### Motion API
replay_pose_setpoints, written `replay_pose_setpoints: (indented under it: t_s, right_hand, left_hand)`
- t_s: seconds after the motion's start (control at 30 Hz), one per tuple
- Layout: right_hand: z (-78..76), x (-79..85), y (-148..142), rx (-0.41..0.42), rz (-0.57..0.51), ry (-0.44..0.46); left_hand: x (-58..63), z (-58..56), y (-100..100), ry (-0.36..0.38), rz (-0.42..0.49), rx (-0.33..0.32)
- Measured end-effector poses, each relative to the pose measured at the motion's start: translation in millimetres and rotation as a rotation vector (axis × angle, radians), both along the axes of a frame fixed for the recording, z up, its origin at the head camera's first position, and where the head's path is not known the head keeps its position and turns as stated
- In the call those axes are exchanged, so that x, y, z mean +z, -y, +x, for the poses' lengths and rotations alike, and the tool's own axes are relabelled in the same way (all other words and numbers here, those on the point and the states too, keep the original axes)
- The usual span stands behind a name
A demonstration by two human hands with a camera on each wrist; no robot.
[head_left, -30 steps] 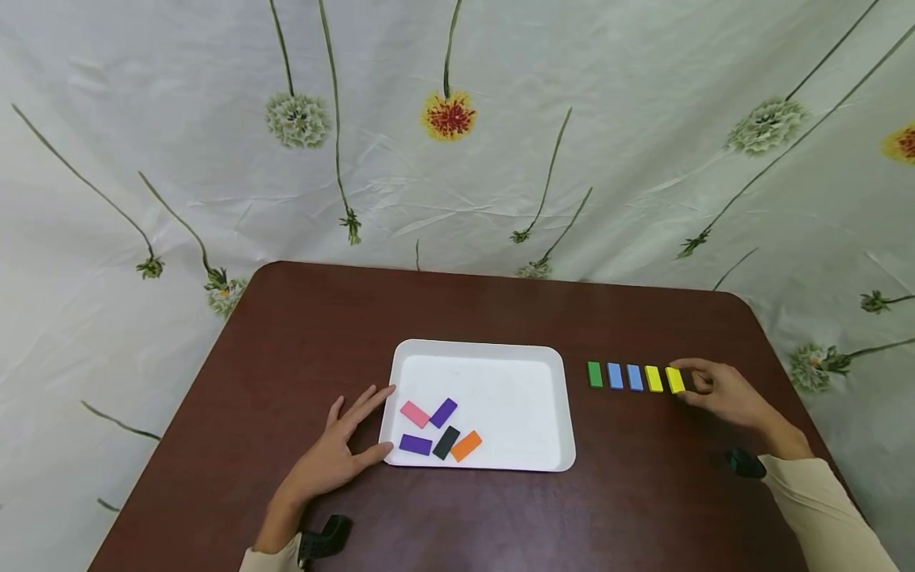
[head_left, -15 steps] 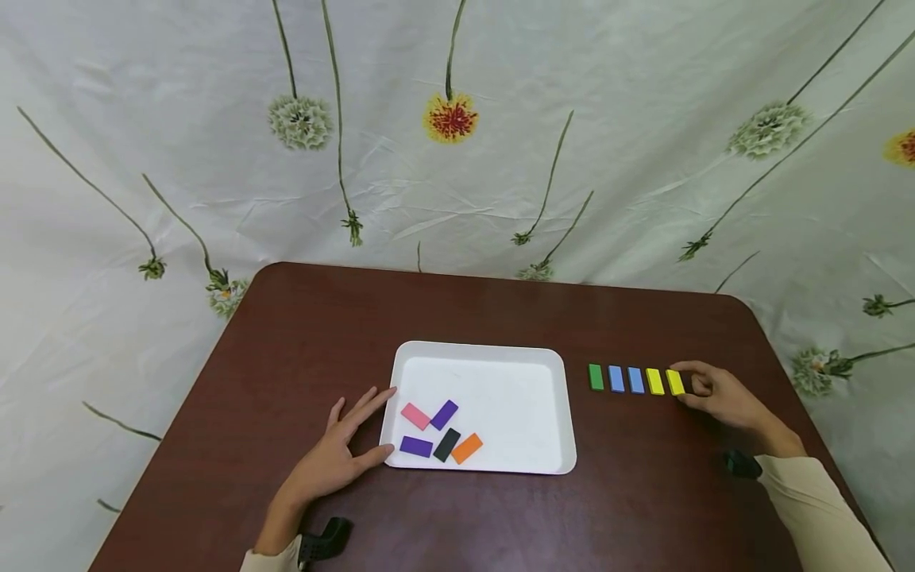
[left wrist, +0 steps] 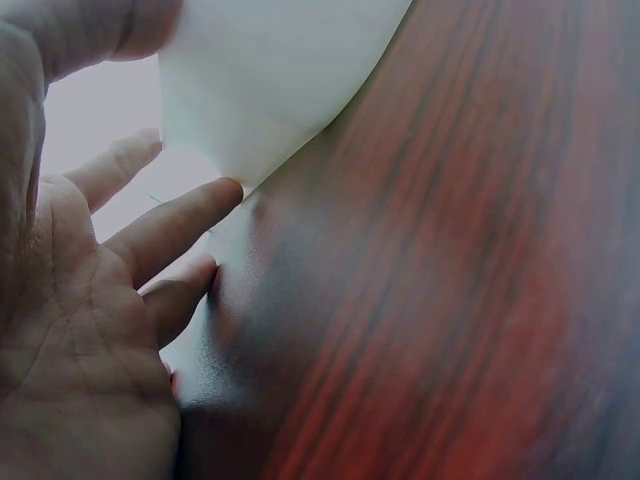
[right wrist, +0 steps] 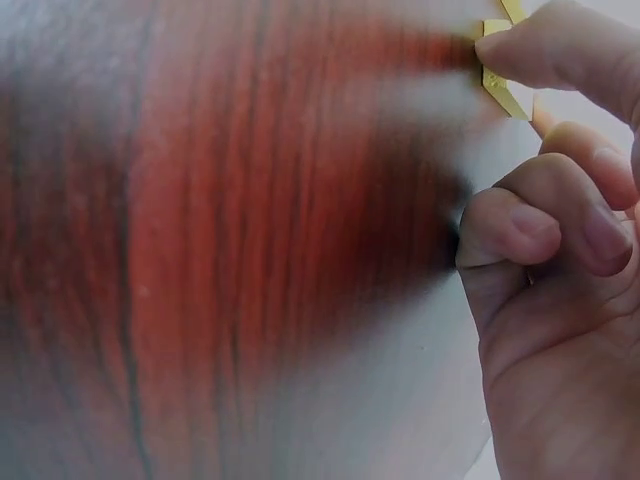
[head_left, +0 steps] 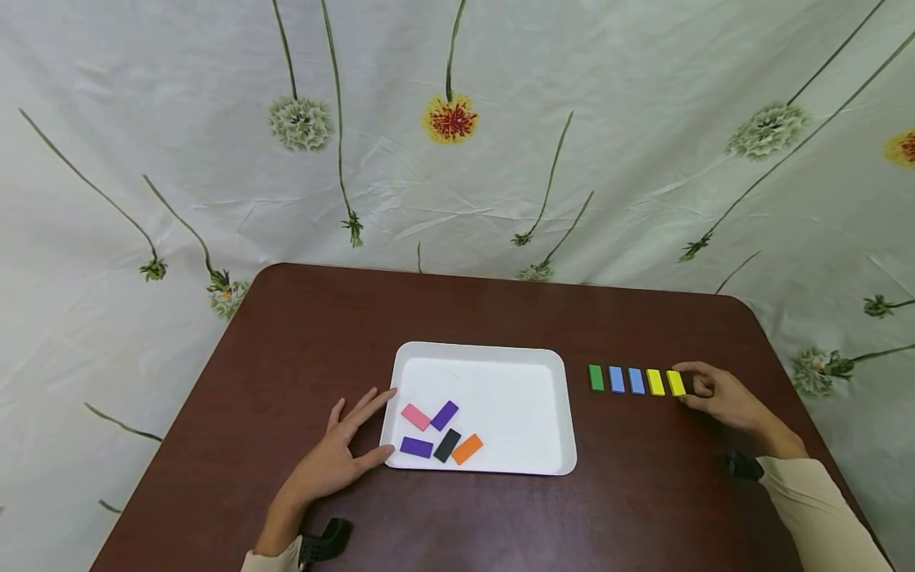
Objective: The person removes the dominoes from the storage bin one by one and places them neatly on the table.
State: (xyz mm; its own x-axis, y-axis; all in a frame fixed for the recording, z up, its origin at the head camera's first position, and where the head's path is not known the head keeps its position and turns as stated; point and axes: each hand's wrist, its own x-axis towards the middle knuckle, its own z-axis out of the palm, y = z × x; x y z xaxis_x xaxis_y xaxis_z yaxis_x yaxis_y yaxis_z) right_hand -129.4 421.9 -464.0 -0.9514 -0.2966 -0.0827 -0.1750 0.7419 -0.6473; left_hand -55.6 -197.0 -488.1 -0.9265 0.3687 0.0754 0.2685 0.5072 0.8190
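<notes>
In the head view, a person's left hand [head_left: 325, 463] lies at the near left of a white tray [head_left: 511, 405] with its fingers spread apart, the thumb and forefinger touching the tray's left rim. In the left part of the tray, toward the person, are a pink block [head_left: 416, 417], an upper purple block [head_left: 444, 415], a lower purple block [head_left: 417, 447], a black block [head_left: 446, 446] and an orange block [head_left: 467, 450]. To the right of the tray, on the dark red-brown bench [head_left: 322, 334], a spaced row runs from left to right: a green block [head_left: 596, 378], two blue blocks [head_left: 626, 380], an inner yellow block [head_left: 655, 383] and an outer yellow block [head_left: 675, 384]. The right hand [head_left: 732, 401] pinches that outer yellow block at the row's right end between thumb and forefinger. A flower-printed cloth [head_left: 629, 48] hangs behind the bench. In the left wrist view, the thumb and fingers are apart, against the pale tray beside the bench's streaked wood grain. In the right wrist view, the thumb presses one end of the yellow block, while the remaining fingers curl toward the palm.
</notes>
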Motion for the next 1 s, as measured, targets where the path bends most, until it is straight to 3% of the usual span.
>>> replay_pose_setpoints:
  t_s: [0.27,0.43,0.6,0.77,1.0]
  right_hand:
    - [3.0,0.6,-0.6,0.027,-0.028,-0.014]
    - [4.4,7.3,2.1,0.014,-0.091,0.003]
    - [0.9,16.3,13.4,0.009,-0.078,0.002]
    - [-7.0,26.5,36.0,0.066,-0.124,0.016]
    - [-25.0,36.9,77.3,0.208,-0.203,0.043]
  left_hand:
    - [-3.7,0.6,0.7,0.017,-0.017,0.015]
    - [-3.4,0.4,0.3,0.018,-0.012,0.014]
    - [-2.6,0.6,0.5,0.030,-0.013,0.016]
    - [-2.7,0.1,0.7,0.001,-0.006,0.008]
    - [-1.5,-1.2,0.2,0.023,-0.015,0.011]
